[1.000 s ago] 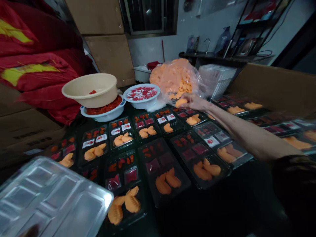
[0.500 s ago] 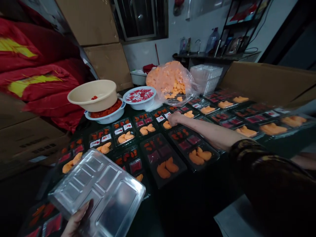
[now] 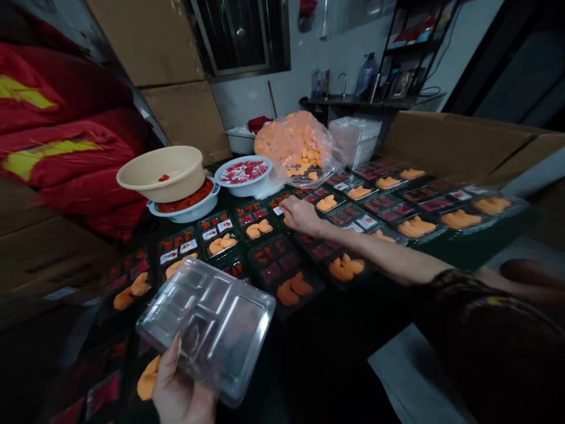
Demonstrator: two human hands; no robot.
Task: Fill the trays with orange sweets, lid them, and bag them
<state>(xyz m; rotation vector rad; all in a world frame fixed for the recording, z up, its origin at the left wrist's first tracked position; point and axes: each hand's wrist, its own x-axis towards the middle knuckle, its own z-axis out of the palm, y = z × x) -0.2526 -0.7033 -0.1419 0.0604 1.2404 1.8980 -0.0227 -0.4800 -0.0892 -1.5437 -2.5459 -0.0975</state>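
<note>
My left hand (image 3: 180, 383) grips the lower edge of a clear plastic compartment tray (image 3: 212, 324), tilted above the near rows, with the thumb on top. My right hand (image 3: 302, 217) reaches across to the back row, fingers bent down at a filled tray, beside a small white packet (image 3: 278, 211); whether the fingertips hold anything is hidden. Closer to me sit dark-looking filled trays with red pieces, red packets and orange shell-like pieces (image 3: 294, 288). Another orange pair (image 3: 346, 268) lies in a tray below my right forearm.
Behind the trays stand a cream basin (image 3: 161, 171) on a blue-rimmed basin of red pieces, a basin of packets (image 3: 245, 175) and a plastic bag of orange pieces (image 3: 295, 147). Stacked clear trays (image 3: 355, 138) and cardboard (image 3: 463, 144) are beyond. Red sacks (image 3: 70, 141) are piled left.
My right hand has moved left along the back row. My left hand has carried the clear tray slightly right, and more of that hand shows. The view has shifted a little.
</note>
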